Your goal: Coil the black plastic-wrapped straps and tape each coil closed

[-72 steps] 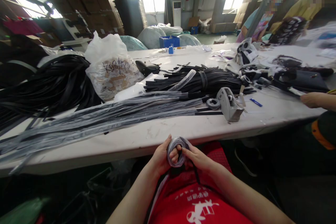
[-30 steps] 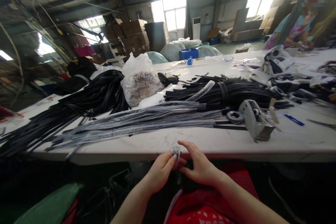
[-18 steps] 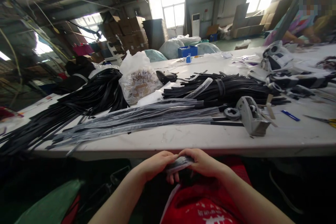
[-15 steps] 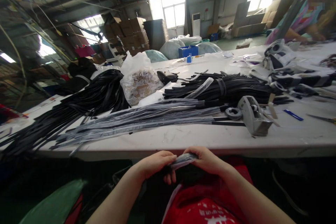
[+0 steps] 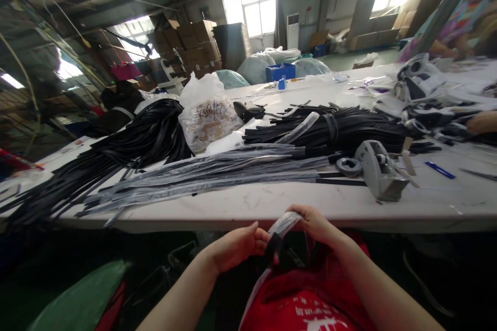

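My right hand (image 5: pixel 315 226) pinches a black strap in a clear plastic sleeve (image 5: pixel 285 223) just in front of the table edge. The strap arches over to the left, and its bare black end hangs down. Close to that end is my left hand (image 5: pixel 241 246), thumb raised apart from the loosely bent fingers; its fingertips are at the strap, though whether they touch is unclear. Beyond my hands, more sleeved black straps (image 5: pixel 217 169) lie lengthwise on the white table (image 5: pixel 248 206). A grey tape dispenser (image 5: pixel 378 170) stands to their right, beside a tape roll (image 5: pixel 348 166).
Loose black straps (image 5: pixel 143 134) spread across the left side, and a tied black bundle (image 5: pixel 357 126) lies behind. A white plastic bag (image 5: pixel 209 116) sits between them. A blue cutter (image 5: pixel 439 169) lies at right. Another person's hand (image 5: pixel 482 122) reaches in at the right edge.
My right hand has risen slightly and moved right with the strap, which now arches higher. My left thumb has lifted off the strap. Another person's hand has appeared at the right edge.
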Available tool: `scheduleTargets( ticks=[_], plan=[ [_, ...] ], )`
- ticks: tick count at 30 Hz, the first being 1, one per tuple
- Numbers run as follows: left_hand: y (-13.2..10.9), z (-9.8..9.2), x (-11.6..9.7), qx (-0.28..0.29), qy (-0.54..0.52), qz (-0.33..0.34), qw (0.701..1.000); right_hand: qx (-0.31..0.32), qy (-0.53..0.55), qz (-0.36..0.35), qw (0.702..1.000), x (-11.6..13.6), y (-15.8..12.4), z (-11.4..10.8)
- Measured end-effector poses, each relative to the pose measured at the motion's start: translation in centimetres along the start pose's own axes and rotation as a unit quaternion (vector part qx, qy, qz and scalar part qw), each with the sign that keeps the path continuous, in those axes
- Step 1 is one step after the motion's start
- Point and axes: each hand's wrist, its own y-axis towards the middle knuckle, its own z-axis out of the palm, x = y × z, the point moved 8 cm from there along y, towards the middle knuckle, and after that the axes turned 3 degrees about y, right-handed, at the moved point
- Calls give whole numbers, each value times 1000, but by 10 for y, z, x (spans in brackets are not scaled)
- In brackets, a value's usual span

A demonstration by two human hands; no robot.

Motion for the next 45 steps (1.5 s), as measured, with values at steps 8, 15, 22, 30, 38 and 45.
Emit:
scheduleTargets(
  ticks=[8, 15, 22, 30, 38, 45],
  plan=[
    [-21, -10, 29, 64, -58, -67, 994, -54, -27, 6, 998, -16, 0, -27],
    [-44, -24, -20, 26, -173, 71, 982, -21, -11, 19, 1000, -19, 7, -15],
    [-30, -53, -101, -232, -164, 354, 891, 224, 138, 77, 962, 28, -18, 99],
    [10, -15, -48, -281, 427, 259, 820, 136, 353, 43, 925, 80, -21, 44],
    [8, 19, -39, -196, 502, 182, 823, 65, 239, 78, 966, 31, 10, 1],
    [13, 25, -37, -64, 165, 111, 978, 132, 27, -58, 989, 67, 4, 17]
  ],
)
